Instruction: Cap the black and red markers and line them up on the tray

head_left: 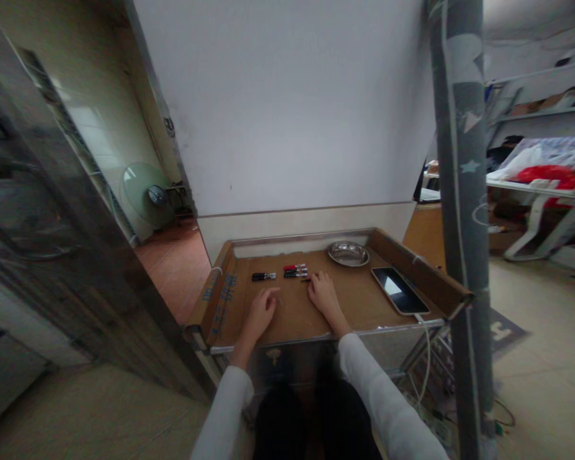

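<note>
On the brown cardboard surface (287,313) of a small cart, short black pen-like sticks with silvery ends (263,276) lie side by side at the left. To their right is a second row, one red stick (294,266) behind black ones (296,273). My left hand (263,308) rests in front of the left group, fingers loosely bent and apart, with nothing visible in it. My right hand (322,292) is beside the right group, fingers closed down at the board. A thin dark piece (305,280) shows at its fingertips, too small to name.
A round metal dish (348,253) stands at the back right. A phone (399,291) with a white cable (427,358) lies at the right. Raised cardboard sides (419,271) border the surface. A grey pole (464,191) rises at the right, and a wall (292,115) stands behind.
</note>
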Tool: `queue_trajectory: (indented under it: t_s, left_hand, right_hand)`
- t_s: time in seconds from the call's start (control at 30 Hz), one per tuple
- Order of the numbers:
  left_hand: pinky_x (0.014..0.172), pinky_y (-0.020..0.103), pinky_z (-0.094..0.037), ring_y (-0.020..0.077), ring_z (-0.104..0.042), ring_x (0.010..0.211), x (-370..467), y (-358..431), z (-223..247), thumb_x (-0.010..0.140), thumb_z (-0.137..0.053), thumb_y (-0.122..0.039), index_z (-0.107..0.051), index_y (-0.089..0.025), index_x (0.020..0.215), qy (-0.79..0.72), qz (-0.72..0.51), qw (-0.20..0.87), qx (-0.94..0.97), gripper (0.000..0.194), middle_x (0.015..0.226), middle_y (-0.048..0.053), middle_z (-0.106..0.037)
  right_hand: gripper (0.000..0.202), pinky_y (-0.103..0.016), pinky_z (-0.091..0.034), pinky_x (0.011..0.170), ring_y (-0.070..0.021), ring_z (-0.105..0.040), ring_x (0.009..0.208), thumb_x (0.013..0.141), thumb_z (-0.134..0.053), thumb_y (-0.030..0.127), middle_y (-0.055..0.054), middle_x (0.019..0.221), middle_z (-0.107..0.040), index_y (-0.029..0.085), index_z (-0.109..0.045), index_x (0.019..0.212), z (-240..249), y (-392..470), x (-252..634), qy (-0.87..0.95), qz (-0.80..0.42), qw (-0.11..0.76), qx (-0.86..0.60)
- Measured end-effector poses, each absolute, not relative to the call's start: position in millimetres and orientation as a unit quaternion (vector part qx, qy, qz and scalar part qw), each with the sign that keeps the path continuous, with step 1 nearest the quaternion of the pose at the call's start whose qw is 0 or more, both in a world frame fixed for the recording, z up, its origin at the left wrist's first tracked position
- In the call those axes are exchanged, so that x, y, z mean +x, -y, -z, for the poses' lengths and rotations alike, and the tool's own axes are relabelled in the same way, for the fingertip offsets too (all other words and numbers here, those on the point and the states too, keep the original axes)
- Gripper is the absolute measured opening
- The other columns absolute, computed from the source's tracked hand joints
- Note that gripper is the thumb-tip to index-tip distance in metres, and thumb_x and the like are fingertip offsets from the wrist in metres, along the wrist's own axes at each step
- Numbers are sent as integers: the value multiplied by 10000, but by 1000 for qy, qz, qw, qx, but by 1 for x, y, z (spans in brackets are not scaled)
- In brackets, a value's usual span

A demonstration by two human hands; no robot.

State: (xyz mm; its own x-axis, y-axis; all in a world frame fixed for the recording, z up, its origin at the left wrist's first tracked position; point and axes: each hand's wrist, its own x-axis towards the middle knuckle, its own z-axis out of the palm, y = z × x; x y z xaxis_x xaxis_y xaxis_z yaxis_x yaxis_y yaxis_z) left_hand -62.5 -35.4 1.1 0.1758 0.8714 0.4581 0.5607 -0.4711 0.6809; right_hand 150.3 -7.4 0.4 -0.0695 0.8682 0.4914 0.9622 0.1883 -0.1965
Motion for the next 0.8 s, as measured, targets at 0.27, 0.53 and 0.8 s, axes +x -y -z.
queue_trajectory:
  t_s: [0.27, 0.53, 0.8]
  left_hand:
    - [781, 287, -488, 136, -577, 790, -47, 22, -9, 810, -512, -125, -644, -172, 878, -453, -355, 213, 789, 155, 906, 38, -579]
    - [860, 318, -462, 161, -564, 877, -18, -4, -3, 854, -498, -162, -614, -175, 866, -447, -347, 143, 812, 117, 907, 36, -564]
    - [903, 329, -452, 169, -563, 969, 1, -27, 1, 868, -488, -155, -591, -179, 947, -438, -357, 129, 815, 132, 1007, 49, -578]
  right_hand:
    - [212, -298, -324, 819, -213, -454, 963, 860, -412, 154, -106, 1007, -552, 146, -572, 999, 0, 4, 151, 720, 78, 245, -645]
    - [182, -306, -327, 806, -221, -470, 964, 869, -425, 189, -112, 989, -572, 147, -574, 965, -3, 4, 149, 699, 98, 235, -668]
    - [185, -313, -328, 782, -224, -492, 923, 891, -410, 217, -110, 973, -594, 137, -564, 955, -3, 3, 149, 714, 110, 225, -654]
